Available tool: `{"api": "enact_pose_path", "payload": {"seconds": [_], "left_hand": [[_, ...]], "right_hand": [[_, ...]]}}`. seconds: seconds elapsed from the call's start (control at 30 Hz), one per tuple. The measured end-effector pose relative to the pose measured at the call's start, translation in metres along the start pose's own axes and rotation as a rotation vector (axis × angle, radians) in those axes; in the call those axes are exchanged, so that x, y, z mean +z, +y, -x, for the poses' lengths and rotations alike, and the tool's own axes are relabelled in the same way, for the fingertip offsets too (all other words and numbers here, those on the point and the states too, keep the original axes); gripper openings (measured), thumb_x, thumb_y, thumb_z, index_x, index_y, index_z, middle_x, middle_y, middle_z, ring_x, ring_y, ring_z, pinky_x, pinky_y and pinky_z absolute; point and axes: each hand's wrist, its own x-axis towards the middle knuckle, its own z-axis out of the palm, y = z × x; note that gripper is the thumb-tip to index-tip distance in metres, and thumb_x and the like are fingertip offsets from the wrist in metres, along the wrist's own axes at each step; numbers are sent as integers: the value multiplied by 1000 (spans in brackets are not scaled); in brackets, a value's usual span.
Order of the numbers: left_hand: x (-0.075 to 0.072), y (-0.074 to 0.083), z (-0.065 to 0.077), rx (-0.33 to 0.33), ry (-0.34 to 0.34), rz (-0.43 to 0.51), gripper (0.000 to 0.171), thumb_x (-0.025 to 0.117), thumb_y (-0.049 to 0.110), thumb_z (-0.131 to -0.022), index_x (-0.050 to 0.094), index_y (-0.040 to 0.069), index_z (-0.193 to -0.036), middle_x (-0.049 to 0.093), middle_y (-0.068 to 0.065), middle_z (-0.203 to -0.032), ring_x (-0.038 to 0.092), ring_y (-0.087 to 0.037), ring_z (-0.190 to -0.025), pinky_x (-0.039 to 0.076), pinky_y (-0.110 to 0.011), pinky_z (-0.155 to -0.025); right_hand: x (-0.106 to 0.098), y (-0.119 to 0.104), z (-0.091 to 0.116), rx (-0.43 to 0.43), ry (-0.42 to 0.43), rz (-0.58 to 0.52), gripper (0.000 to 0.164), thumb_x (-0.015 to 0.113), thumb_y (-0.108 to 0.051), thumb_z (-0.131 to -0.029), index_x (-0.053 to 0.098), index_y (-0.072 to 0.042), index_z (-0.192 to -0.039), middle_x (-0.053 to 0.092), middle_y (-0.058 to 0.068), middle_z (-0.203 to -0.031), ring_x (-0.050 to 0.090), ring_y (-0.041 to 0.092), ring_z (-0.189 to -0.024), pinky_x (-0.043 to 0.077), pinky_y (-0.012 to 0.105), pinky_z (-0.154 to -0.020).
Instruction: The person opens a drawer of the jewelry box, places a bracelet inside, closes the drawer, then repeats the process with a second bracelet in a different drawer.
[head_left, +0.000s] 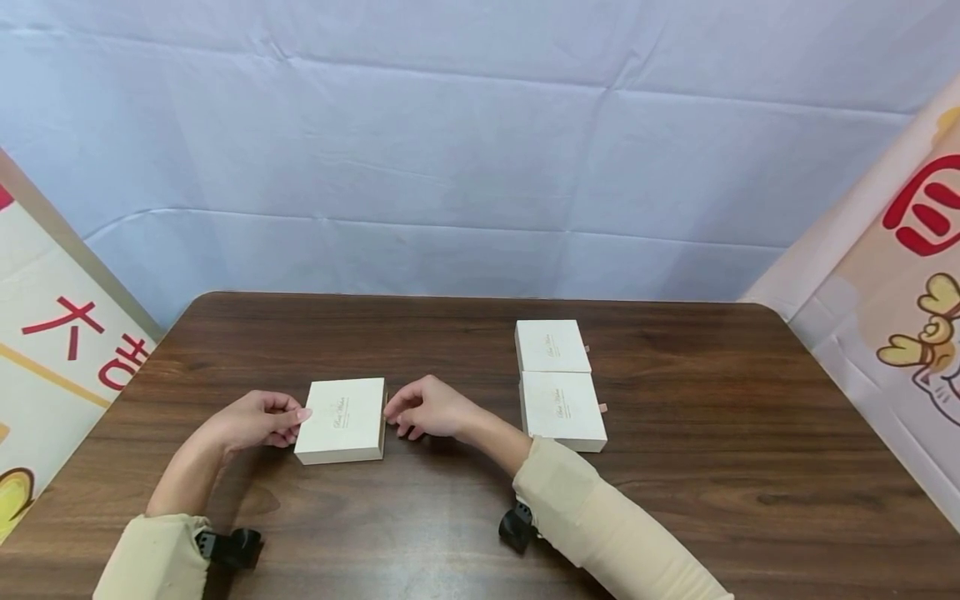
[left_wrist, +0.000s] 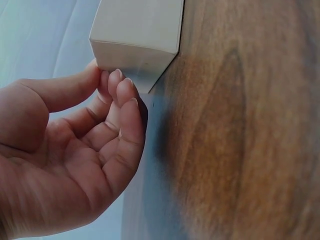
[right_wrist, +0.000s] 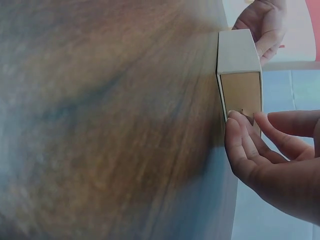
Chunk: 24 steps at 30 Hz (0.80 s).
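Observation:
A white drawer-style box (head_left: 341, 421) with small gold lettering lies flat on the table. My left hand (head_left: 262, 419) holds its left end, the thumb at the top edge and the curled fingers against the end face. At the opposite end my right hand (head_left: 431, 408) has thumb and fingertips around a small ribbon tab (right_wrist: 248, 118). This tab sits on the tan drawer front (right_wrist: 242, 92), which looks level with the sleeve. How firmly the fingertips grip the tab is partly hidden.
Two similar white boxes, a rear one (head_left: 551, 346) and a front one (head_left: 564, 408), lie end to end beyond my right forearm, ribbon tabs facing right. The brown wood table (head_left: 712, 450) reaches a pale cloth backdrop (head_left: 450, 150). Printed banners hang at both sides.

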Motion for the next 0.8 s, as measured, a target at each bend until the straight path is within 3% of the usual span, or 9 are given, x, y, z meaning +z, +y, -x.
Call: {"api": "enact_pose_path", "payload": {"seconds": [0.8], "left_hand": [[0,2,1,0,-10,11,25,52,18,-94,57,-7,-89,53,-4,-70,53,-14,-68,50,-28,-64]], "right_hand": [[4,-1,2,37,32,30,19,48,11,-85,65,8,-95,64,17,-88,57,17,-67,51,29,-60]]}}
